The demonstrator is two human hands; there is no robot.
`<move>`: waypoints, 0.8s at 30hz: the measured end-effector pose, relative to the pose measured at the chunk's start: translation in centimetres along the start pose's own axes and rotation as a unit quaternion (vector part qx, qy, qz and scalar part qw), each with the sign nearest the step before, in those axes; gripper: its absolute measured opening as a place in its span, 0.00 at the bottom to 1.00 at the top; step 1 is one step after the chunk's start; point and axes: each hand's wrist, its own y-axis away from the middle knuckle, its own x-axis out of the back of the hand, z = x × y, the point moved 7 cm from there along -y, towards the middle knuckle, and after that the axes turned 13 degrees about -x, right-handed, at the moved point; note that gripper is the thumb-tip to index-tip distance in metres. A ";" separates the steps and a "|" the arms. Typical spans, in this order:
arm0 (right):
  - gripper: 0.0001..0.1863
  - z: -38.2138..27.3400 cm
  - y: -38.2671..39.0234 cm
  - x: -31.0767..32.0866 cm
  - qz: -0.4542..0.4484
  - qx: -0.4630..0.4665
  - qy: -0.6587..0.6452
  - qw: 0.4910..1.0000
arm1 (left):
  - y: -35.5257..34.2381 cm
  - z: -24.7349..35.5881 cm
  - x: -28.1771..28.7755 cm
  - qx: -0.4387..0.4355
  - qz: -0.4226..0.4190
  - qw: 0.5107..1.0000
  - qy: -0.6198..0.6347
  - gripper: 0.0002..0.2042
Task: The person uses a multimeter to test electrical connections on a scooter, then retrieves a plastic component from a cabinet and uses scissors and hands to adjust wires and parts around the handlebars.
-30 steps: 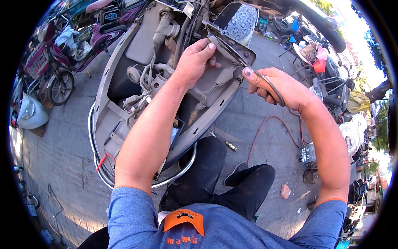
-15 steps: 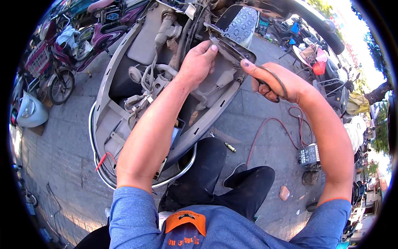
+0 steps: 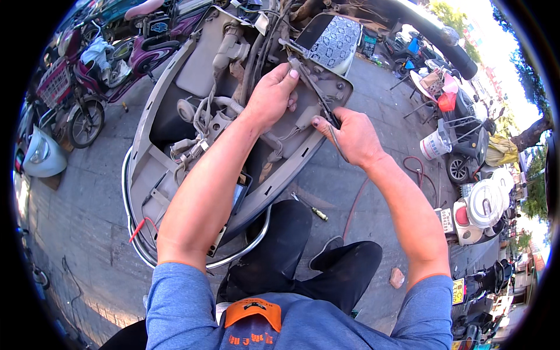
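An opened scooter body [image 3: 283, 175] with bare grey panels and exposed wiring lies in front of me. My left hand [image 3: 270, 98] is closed, thumb and fingers pinching a dark cable [image 3: 318, 95] near the upper right of the body. To its right, my right hand [image 3: 354, 139] is closed round the same cable, with a loose length hanging below the fingers. Between the two hands the cable runs on a slant over the panel edge. Connectors and wires [image 3: 201, 140] sit in the cavity left of my left forearm. What lies under my fingers is hidden.
A screwdriver [image 3: 318, 214] lies on the paving beside my knee. A red hose [image 3: 353, 213] runs over the ground at right. Near it are a white bucket [image 3: 434, 144] and a parked scooter [image 3: 469, 224]. A purple bike [image 3: 146, 55] stands at the left.
My right hand has moved down and left, closer to my left hand, and the cable loop round it has opened out. My left hand has shifted slightly left and down, still pinching.
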 end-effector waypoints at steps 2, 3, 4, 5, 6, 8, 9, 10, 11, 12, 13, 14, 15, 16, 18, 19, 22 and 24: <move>0.38 0.1 -0.3 -0.3 0.016 0.013 0.009 1.000 | 0.0 0.0 0.3 -0.006 -0.005 1.000 -0.027 0.12; 0.38 0.4 -0.4 -0.4 0.022 0.017 0.015 0.999 | 0.1 0.2 0.2 -0.008 0.000 1.000 -0.025 0.12; 0.38 0.9 -0.6 -0.8 -0.017 0.008 -0.039 0.999 | 0.1 0.4 0.1 -0.011 0.004 1.000 -0.024 0.12; 0.39 1.5 -1.0 -1.0 -0.056 -0.002 -0.092 0.994 | 0.1 0.6 -0.1 -0.013 0.008 1.000 -0.022 0.12; 0.40 1.5 -1.2 -1.2 -0.095 -0.008 -0.146 0.985 | 0.2 0.5 0.0 -0.015 0.004 1.000 -0.023 0.12; 0.41 2.0 -1.4 -1.5 -0.197 -0.079 -0.228 0.950 | 0.1 0.4 0.3 -0.020 -0.003 0.999 -0.025 0.12; 0.41 2.2 -1.3 -1.8 -0.244 -0.116 -0.267 0.925 | 0.1 0.4 0.2 -0.017 -0.004 1.000 -0.024 0.13; 0.41 2.4 -1.6 -1.8 -0.228 -0.110 -0.253 0.934 | 0.2 0.3 0.2 -0.014 -0.005 1.000 -0.024 0.13; 0.40 2.1 -1.8 -0.9 -0.153 -0.068 -0.176 0.970 | 0.2 0.3 0.2 -0.011 -0.006 1.000 -0.024 0.13; 0.40 1.1 -1.7 0.1 -0.076 -0.024 -0.095 0.992 | 0.2 0.2 0.2 -0.010 -0.004 1.000 -0.027 0.14; 0.39 0.0 -1.4 0.8 0.002 0.020 -0.014 1.000 | 0.1 0.2 0.2 -0.010 -0.001 0.999 -0.031 0.14; 0.38 -0.6 -0.9 1.2 0.087 0.028 0.041 0.995 | 0.1 0.2 0.2 -0.010 0.001 0.999 -0.034 0.14; 0.38 -0.8 -0.6 1.1 0.111 0.030 0.049 0.992 | 0.1 0.3 0.1 -0.011 0.003 0.999 -0.033 0.14; 0.38 -0.9 -0.2 1.0 0.136 0.031 0.056 0.989 | 0.1 0.4 0.0 -0.013 0.004 0.999 -0.032 0.14; 0.39 -1.0 -0.1 1.0 0.150 0.027 0.060 0.987 | 0.2 0.4 0.0 -0.017 0.004 0.999 -0.034 0.14; 0.39 -1.1 -0.3 1.0 0.139 0.022 0.056 0.988 | 0.1 0.4 0.0 -0.020 0.002 0.999 -0.036 0.14; 0.39 -2.5 -1.7 0.6 0.032 0.013 -0.080 0.996 | 0.0 -0.1 0.1 -0.014 -0.006 0.999 -0.037 0.12; 0.38 -7.0 -2.4 1.5 0.021 0.057 -0.165 0.985 | -0.3 -0.6 0.6 -0.047 -0.003 0.999 -0.016 0.08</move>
